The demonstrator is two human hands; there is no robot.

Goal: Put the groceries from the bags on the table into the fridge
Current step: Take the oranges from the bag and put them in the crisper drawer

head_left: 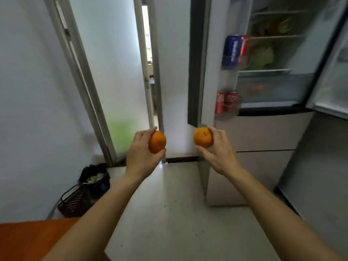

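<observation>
We are in a home kitchen. At far right an open fridge [263,132] shows shelves of vegetables [262,55] and door racks of soda cans [227,102]. At left we see a frosted sliding door [113,72] and a lined bin [95,178] on the tiled floor [178,204].

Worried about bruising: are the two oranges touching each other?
Apart. The head view shows a clear gap of background between the left orange and the right orange.

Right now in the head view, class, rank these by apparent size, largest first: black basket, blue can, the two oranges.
1. black basket
2. blue can, blurred
3. left-hand orange and right-hand orange, alike: tied
The oranges sit nearer the camera than the can, so real sizes are unsure.
</observation>
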